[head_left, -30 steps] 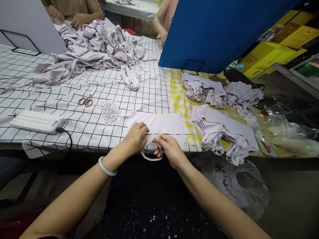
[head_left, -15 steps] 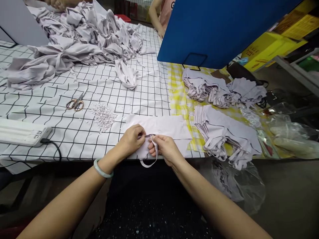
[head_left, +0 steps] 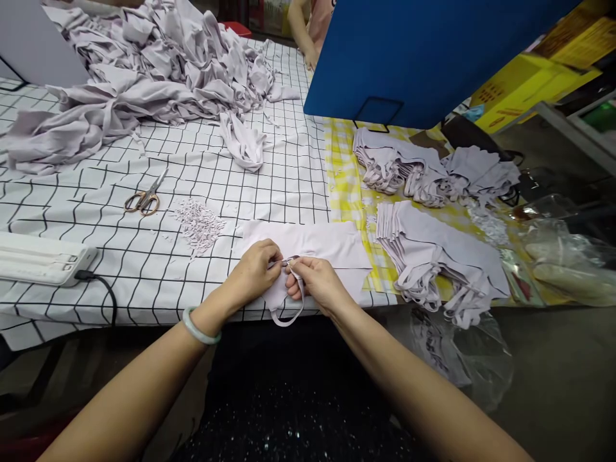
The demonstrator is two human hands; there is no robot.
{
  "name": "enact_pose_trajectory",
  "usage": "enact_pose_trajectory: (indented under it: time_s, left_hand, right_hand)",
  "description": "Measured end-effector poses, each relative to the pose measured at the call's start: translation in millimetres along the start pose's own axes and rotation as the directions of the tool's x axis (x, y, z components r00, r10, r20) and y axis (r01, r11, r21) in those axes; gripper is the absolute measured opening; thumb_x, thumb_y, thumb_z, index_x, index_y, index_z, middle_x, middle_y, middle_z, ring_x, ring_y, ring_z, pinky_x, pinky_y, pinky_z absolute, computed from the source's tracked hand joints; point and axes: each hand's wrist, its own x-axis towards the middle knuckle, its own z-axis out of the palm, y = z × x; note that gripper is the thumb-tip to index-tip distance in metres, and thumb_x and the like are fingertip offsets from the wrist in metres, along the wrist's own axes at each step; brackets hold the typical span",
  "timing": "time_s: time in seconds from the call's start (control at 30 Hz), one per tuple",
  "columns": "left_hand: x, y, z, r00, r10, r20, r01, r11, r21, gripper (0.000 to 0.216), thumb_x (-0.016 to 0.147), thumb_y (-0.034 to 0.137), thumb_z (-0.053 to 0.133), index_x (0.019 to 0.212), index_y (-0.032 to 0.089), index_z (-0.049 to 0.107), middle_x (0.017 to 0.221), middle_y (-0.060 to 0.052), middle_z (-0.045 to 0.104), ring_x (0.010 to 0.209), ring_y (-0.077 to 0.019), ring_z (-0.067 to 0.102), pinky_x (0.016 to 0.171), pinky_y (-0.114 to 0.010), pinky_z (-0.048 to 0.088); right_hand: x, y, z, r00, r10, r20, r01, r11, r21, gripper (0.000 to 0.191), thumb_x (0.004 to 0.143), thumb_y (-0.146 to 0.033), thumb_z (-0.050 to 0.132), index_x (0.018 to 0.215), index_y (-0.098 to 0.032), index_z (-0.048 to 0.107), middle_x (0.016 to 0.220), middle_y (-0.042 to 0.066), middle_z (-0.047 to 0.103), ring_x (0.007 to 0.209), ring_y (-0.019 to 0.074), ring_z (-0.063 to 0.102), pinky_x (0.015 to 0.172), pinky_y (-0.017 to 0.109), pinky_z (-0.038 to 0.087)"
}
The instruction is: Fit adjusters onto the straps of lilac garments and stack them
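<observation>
A pale lilac cloth piece (head_left: 312, 239) lies flat at the table's front edge, under both hands. My left hand (head_left: 257, 273), with a pale bangle on its wrist, pinches finger and thumb together at the near edge of the cloth; what sits between them is mostly hidden. Close against it, my right hand (head_left: 317, 280) is closed on a narrow fabric strap (head_left: 290, 321), which hangs in a loop below the fingers. A small dark and shiny piece shows between the two sets of fingertips, too small to name.
Scissors (head_left: 144, 199) and a heap of small fabric snippets (head_left: 199, 226) lie to the left, near a white power bank (head_left: 43, 258) with a cable. A large garment pile (head_left: 183, 70) is behind. Stacked strapped pieces (head_left: 433, 250) lie right; a blue panel (head_left: 414, 58) stands behind, beside another person's arm (head_left: 302, 32).
Both hands stay at the same spot. My right fingertips have drawn slightly closer to the left ones, and less of the small dark piece shows between them.
</observation>
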Motion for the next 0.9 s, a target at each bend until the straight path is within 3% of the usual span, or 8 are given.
enact_pose_trajectory:
  time_s: [0.33,0.7,0.9]
  left_hand:
    - [0.0,2.3,1.0,1.000,-0.023,-0.005,0.023,0.999,-0.031,0.013,0.083,0.009,0.055,0.074,0.018,0.057,0.085,-0.004,0.063,0.083,-0.0175,0.058,0.078,-0.033,0.046]
    - [-0.9,2.6,0.3,1.000,-0.019,0.013,0.020,1.000,-0.019,0.012,0.082,0.008,0.056,0.075,0.018,0.057,0.085,-0.004,0.063,0.084,-0.0183,0.057,0.079,-0.034,0.046]
    - [-1.4,0.7,3.3,1.000,0.002,-0.024,-0.002,1.000,0.003,0.014,0.080,0.005,0.054,0.075,0.017,0.058,0.085,-0.004,0.064,0.084,-0.0183,0.059,0.080,-0.034,0.049]
  right_hand:
    - [-0.7,-2.7,-1.3,0.995,-0.059,-0.078,0.056,0.997,-0.046,0.012,0.078,-0.020,0.057,0.068,-0.016,0.061,0.050,-0.002,0.060,0.038,0.0090,0.055,0.037,0.018,0.045]
    - [3.2,-4.6,2.3,0.999,-0.014,-0.029,0.012,0.997,-0.080,0.017,0.081,-0.015,0.054,0.066,-0.016,0.060,0.047,-0.002,0.060,0.036,0.0092,0.054,0.035,0.017,0.043]
    - [4.4,-8.2,2.5,0.992,0.096,0.080,-0.089,0.992,-0.088,0.019,0.082,-0.013,0.054,0.064,-0.015,0.061,0.045,-0.002,0.057,0.033,0.0077,0.048,0.033,0.017,0.038]
